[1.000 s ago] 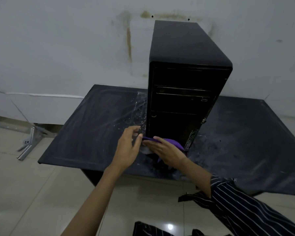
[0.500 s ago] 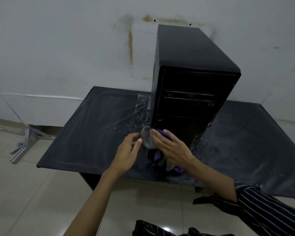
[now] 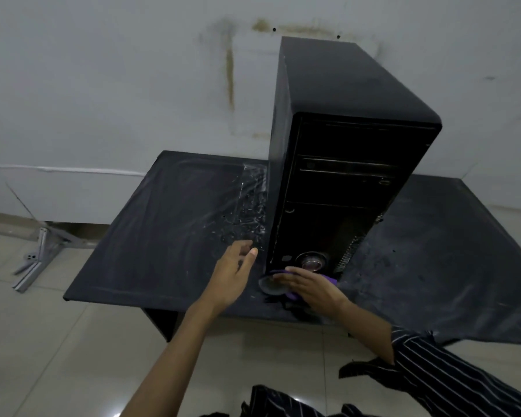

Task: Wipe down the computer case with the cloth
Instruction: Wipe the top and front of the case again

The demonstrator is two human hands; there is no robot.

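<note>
A bent metal bracket (image 3: pixel 39 257) lies on the pale tiled floor (image 3: pixel 73 350) at the far left, below a stained white wall (image 3: pixel 103 85). Next comes the black desk (image 3: pixel 151 236), its top dusty and streaked, with a patch of shiny smears (image 3: pixel 247 206) towards its middle, just left of the case.

The left hand (image 3: pixel 233 273) hovers over the desk near its front edge, just left of the case's lower front corner. Its fingers are loosely spread and hold nothing; whether the fingertips touch the case cannot be told.

The computer case (image 3: pixel 340 139), a black tower, stands upright on the middle of the desk, its back towards the wall and its front panel facing the front edge. Drive bays show on the panel, and a round shiny button (image 3: pixel 312 261) sits low on it. What is inside the case is hidden.

The right hand (image 3: pixel 310 285) lies at the foot of the front panel, fingers straight and close together, pressing down on the purple cloth (image 3: pixel 328 278). The cloth is bunched under the palm, touching the case's bottom edge, near the desk's front edge. A dark round shape (image 3: pixel 269 285) shows by the fingertips; I cannot tell what it is. A striped sleeve (image 3: pixel 451 371) covers the right forearm.
</note>
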